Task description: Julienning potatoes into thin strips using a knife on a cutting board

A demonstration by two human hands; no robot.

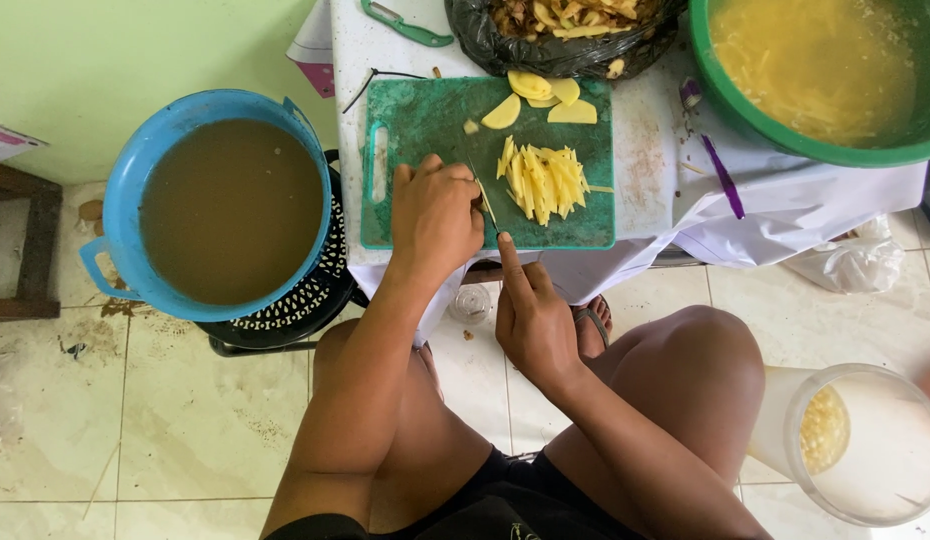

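Note:
My left hand rests knuckles-up on the green cutting board, fingers curled over a thin yellow potato piece at its right side. My right hand grips a knife near the board's front edge, index finger stretched along the handle, blade pointing away beside the left hand. A pile of cut yellow potato strips lies right of the blade. Several flat potato slices lie at the board's far edge.
A blue basin of brown water stands on a black stool at left. A green basin of yellow strips in water sits at far right. A black bag of peelings, a green peeler and a clear plastic jug are nearby.

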